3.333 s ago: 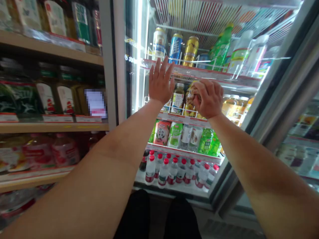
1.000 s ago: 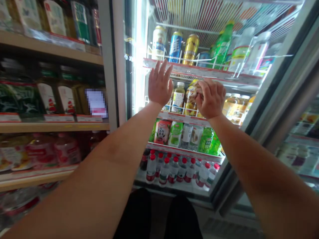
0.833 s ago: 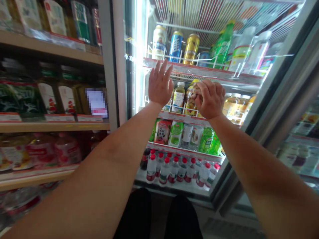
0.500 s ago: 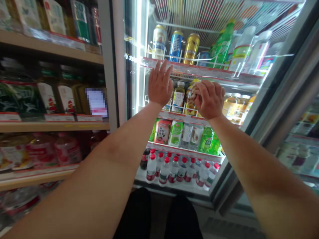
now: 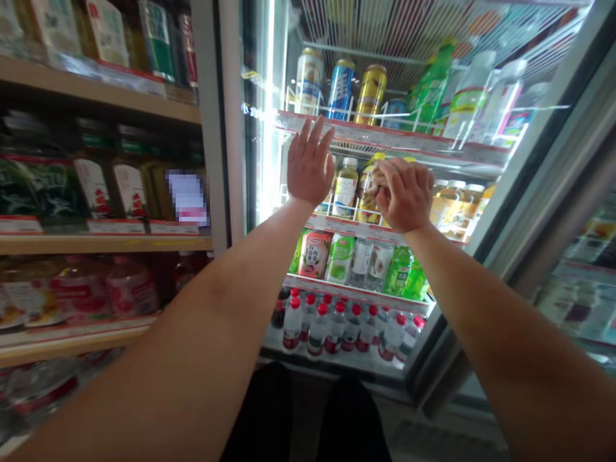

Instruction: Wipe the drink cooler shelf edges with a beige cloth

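My left hand (image 5: 310, 163) is raised in front of the drinks fridge, fingers spread, holding nothing. Its fingertips overlap the upper shelf edge (image 5: 399, 136); whether they touch it I cannot tell. Beside it, on the shelf below, stands a bottle with a pale label and white cap (image 5: 345, 186). My right hand (image 5: 407, 192) is closed, fingers curled around a small brownish, crumpled-looking thing (image 5: 378, 178), partly hidden by the fingers. Just behind that lies a yellow-capped bottle (image 5: 368, 208), largely covered.
Cans (image 5: 341, 90) and a green bottle (image 5: 436, 80) stand on the upper shelf. Lower down are cartons (image 5: 315, 253) and several red-capped bottles (image 5: 317, 330). At the left a wooden shelf (image 5: 106, 244) holds more bottles. The fridge's metal frame (image 5: 510, 276) runs along the right.
Both hands stay almost in place with the same finger poses. The view shifts very slightly.
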Demonstrator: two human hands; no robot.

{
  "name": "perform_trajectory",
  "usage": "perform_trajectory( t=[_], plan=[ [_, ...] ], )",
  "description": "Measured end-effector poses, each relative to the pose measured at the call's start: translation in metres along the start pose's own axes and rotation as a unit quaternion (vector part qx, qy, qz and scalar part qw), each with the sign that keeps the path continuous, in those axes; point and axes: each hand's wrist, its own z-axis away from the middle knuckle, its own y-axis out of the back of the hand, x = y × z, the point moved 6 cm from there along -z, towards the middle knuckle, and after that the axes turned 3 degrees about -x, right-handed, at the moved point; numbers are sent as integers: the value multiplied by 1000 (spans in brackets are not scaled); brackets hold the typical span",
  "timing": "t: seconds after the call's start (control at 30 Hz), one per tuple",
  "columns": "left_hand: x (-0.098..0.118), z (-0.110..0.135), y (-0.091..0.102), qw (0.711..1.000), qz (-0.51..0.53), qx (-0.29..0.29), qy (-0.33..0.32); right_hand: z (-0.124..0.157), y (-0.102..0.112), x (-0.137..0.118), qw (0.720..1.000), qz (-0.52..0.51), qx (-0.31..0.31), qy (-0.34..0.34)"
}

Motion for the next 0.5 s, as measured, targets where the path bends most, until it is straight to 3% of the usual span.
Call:
perform_trajectory(
  t=[0.5],
  plan=[
    [3,1,3,999,-19,30,-17,10,3,-16,998,18,27,55]
  ],
)
